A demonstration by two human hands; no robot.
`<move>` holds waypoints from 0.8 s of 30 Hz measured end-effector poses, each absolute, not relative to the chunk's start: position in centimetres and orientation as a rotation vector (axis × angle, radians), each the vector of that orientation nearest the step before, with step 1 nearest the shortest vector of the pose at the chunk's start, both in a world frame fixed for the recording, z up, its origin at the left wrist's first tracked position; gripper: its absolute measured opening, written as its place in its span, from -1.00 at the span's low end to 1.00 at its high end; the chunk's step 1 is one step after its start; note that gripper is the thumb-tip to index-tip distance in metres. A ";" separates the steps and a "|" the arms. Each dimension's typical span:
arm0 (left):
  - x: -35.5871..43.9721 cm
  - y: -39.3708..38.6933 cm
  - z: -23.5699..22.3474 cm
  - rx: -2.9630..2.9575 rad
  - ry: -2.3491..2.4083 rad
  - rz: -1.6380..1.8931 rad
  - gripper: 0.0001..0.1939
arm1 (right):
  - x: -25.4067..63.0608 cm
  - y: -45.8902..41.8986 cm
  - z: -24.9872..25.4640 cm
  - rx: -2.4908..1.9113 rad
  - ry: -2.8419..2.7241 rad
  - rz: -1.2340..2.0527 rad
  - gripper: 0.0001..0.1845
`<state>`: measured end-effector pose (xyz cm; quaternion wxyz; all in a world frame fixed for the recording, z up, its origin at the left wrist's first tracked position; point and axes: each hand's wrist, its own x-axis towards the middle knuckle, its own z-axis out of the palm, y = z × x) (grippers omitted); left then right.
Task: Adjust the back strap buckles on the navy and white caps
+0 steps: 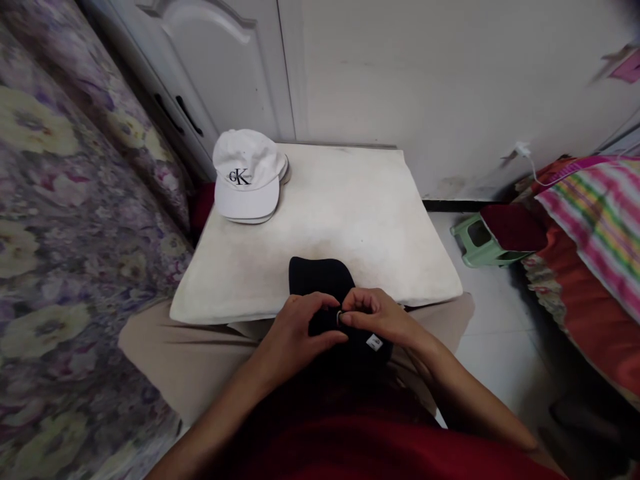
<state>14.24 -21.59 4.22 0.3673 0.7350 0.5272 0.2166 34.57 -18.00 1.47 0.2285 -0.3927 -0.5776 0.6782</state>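
Note:
A black cap (320, 275) lies across my lap, its brim resting on the near edge of the pale table. My left hand (297, 330) is curved over the cap's left side, thumb and forefinger pressed to it. From the right, my right hand (373, 313) pinches the cap near a small light-coloured ring or buckle (339, 319); its exact kind is too small to tell. A white tag (374, 342) shows on the cap just below the right hand. My forearms and fingers hide part of the crown.
White caps (246, 170) with black lettering on the top one are stacked at the table's (350, 220) far left. A floral curtain (75, 267) hangs at left. A green stool (493, 237) and a bed with a striped cover (600, 207) stand at right.

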 end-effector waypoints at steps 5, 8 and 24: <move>13.6 -21.1 4.9 1.798 1.272 0.516 -0.87 | 35.3 -17.8 2.1 -1.001 -1.533 1.950 -0.70; 13.4 -21.1 5.1 1.701 1.259 0.569 -0.87 | 35.8 -17.7 2.2 -0.944 -1.545 1.998 -0.70; 13.4 -20.1 6.5 1.600 1.124 0.494 -0.57 | 35.5 -17.4 3.4 -1.003 -1.734 1.891 -0.78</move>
